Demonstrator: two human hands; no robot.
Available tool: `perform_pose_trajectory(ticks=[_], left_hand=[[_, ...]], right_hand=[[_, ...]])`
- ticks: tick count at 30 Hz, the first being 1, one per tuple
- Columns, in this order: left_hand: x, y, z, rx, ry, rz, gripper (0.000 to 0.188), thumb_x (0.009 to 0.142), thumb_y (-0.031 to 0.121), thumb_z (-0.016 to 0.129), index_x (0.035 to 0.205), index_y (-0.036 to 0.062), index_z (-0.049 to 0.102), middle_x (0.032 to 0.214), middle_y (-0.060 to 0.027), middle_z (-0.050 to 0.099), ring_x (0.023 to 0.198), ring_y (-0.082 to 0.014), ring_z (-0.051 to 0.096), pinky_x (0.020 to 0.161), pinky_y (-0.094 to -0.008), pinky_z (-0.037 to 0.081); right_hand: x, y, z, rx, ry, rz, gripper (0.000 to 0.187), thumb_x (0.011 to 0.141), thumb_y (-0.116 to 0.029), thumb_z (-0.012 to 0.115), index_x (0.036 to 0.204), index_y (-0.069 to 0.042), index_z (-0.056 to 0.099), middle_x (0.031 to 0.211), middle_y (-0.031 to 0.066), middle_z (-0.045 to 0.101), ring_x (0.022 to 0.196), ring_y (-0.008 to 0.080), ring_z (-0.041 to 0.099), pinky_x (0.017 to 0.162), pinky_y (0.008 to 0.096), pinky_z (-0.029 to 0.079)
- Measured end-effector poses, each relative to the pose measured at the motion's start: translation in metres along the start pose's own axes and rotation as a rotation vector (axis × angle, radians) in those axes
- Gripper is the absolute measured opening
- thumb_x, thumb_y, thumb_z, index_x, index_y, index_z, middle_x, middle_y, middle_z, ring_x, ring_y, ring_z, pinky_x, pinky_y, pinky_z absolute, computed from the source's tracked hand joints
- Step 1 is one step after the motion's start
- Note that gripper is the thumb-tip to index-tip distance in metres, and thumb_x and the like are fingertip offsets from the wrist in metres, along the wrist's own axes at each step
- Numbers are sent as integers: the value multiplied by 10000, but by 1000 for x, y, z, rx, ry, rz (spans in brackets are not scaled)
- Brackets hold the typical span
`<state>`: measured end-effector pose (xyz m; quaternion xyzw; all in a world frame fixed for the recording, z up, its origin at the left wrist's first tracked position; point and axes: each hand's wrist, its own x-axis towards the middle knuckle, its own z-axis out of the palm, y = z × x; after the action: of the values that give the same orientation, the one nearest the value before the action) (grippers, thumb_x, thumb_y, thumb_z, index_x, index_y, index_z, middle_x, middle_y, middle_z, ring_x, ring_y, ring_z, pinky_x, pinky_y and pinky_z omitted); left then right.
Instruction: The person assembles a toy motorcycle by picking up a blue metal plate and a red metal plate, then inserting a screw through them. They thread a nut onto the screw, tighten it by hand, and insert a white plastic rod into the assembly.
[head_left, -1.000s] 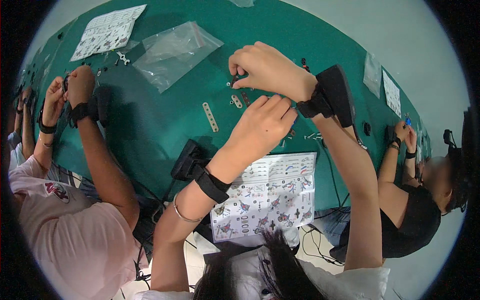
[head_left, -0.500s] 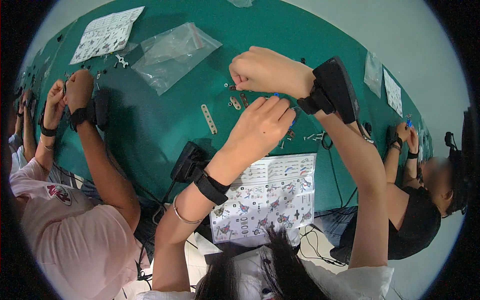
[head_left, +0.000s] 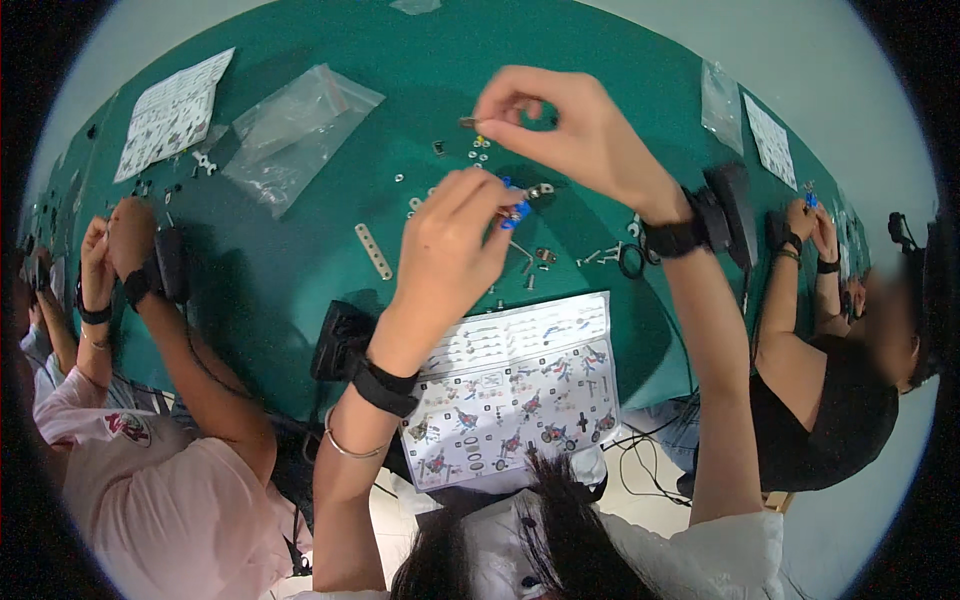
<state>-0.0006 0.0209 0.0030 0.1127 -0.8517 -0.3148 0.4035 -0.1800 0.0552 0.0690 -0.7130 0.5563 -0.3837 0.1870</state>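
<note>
Over the green table, my left hand [head_left: 455,230] is closed in a pinch on a small blue assembly [head_left: 516,212] with a metal piece sticking out toward the right. Farther away, my right hand [head_left: 560,120] pinches a small dark metal bracket [head_left: 467,123] between thumb and fingertips. Just below those fingertips lie several loose nuts [head_left: 480,150]. A perforated metal strip [head_left: 373,251] is left of my left hand. To the right of that hand are a small brown bracket [head_left: 545,255] and several screws [head_left: 603,256].
A printed instruction sheet [head_left: 510,390] lies at the near table edge. Beyond are a clear plastic bag [head_left: 300,135], a small wrench [head_left: 205,162] and another sheet [head_left: 180,110]. Co-workers sit left and right. A black cable loop [head_left: 632,262] rests beside the screws.
My right hand has lifted away from the parts and now shows a small bracket in its pinch. The blue assembly in my left hand has come into clearer view. The whole view has shifted slightly.
</note>
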Motion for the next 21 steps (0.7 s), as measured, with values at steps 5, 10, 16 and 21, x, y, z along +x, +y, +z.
perform_pose_trajectory(ticks=[5, 10, 16, 21], left_hand=[[7, -1, -3, -123, 49, -195, 195, 748, -107, 684, 917, -11, 694, 881, -117, 675, 773, -176, 656, 708, -271, 505], [5, -12, -4, -191, 59, -203, 133, 825, -82, 676, 945, -27, 693, 932, -89, 673, 797, -125, 637, 686, -234, 497], [7, -9, 0, -270, 90, -311, 136, 798, -75, 688, 922, -18, 701, 862, -100, 696, 777, -153, 644, 712, -259, 501], [6, -9, 0, -298, 104, -303, 146, 801, -69, 689, 936, -18, 706, 862, -104, 694, 778, -153, 643, 715, -257, 504]], right_hand=[[-72, -5, 1, -40, 267, 125, 113, 842, -85, 719, 915, -7, 681, 781, 21, 616, 711, 103, 544, 656, 251, 437], [-82, -1, 29, -45, 365, 58, 112, 811, -52, 740, 884, -11, 666, 784, 63, 612, 731, 169, 595, 666, 284, 475], [-78, 9, 35, -106, 407, -76, 118, 802, -76, 739, 877, -29, 661, 846, 80, 645, 773, 235, 625, 675, 321, 486], [-75, 11, 35, -251, 426, -143, 125, 782, -104, 753, 869, -58, 676, 866, 40, 655, 794, 229, 614, 697, 337, 447]])
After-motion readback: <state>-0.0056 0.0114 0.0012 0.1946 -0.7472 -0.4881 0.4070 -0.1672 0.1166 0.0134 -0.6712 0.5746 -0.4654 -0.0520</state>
